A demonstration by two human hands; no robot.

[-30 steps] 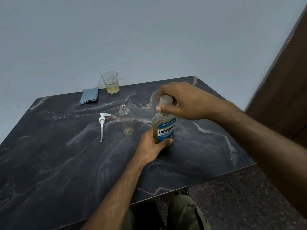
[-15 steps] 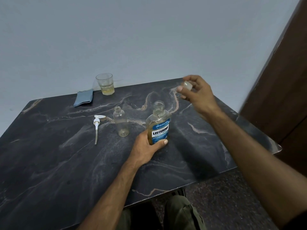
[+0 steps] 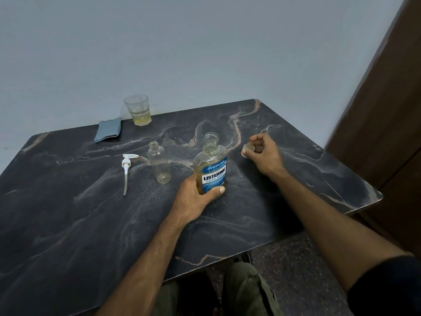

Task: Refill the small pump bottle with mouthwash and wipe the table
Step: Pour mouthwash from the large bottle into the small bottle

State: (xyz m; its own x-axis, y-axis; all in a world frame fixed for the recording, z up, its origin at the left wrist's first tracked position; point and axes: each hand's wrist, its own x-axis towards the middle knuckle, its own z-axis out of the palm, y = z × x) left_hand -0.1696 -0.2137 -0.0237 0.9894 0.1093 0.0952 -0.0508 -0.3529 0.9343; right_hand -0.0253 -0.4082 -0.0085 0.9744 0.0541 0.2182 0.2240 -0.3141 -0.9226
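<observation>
The mouthwash bottle point(image 3: 211, 166) stands uncapped on the dark marble table point(image 3: 91, 224), holding amber liquid behind a blue label. My left hand point(image 3: 196, 197) grips its lower part. My right hand point(image 3: 264, 153) pinches the clear cap point(image 3: 248, 147) low over the table, right of the bottle. The small clear pump bottle point(image 3: 159, 163) stands open and nearly empty just left of the mouthwash. Its white pump head point(image 3: 127, 169) with tube lies flat farther left.
A folded blue cloth point(image 3: 108, 132) lies at the table's far edge, beside a glass point(image 3: 137, 110) with a little yellowish liquid. A grey wall runs behind. A brown door point(image 3: 387, 110) stands at the right. My knees show below the table's near edge.
My right hand twisted the cap off the mouthwash bottle, carried it away to the right, then lowered it toward the table. My left hand kept holding the bottle.
</observation>
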